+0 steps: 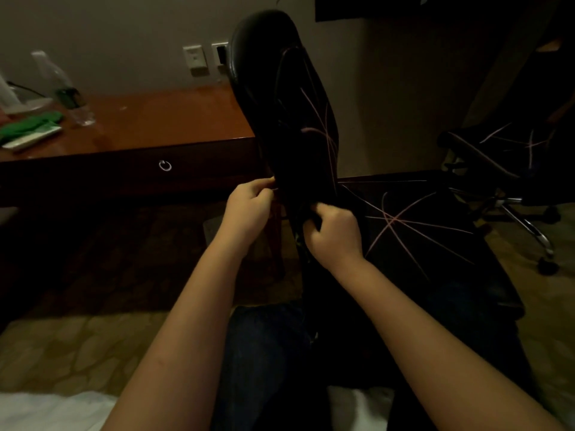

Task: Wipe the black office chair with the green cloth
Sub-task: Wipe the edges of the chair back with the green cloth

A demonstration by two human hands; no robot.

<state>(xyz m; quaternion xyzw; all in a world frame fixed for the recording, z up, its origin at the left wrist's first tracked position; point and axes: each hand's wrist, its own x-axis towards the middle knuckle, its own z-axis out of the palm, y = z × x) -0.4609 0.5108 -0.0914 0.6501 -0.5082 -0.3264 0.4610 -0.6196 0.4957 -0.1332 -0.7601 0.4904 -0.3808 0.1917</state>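
Nearest the lap, two bare forearms reach forward. The left hand [249, 206] curls onto the near edge of the black office chair [420, 231] low on its backrest [289, 104]. Just beside it, the right hand [334, 231] is clenched round the same lower backrest, so both are grasping the chair and neither holds a cloth. Pale pink streaks cross the seat and backrest. Farther off, at the left end of the wooden desk [171, 119], the green cloth [28, 126] lies bunched near a clear plastic bottle [62, 88], well apart from both hands. Step judged: positioning the chair — wiping not begun. Next move calls for freeing one hand and reaching left for the cloth.
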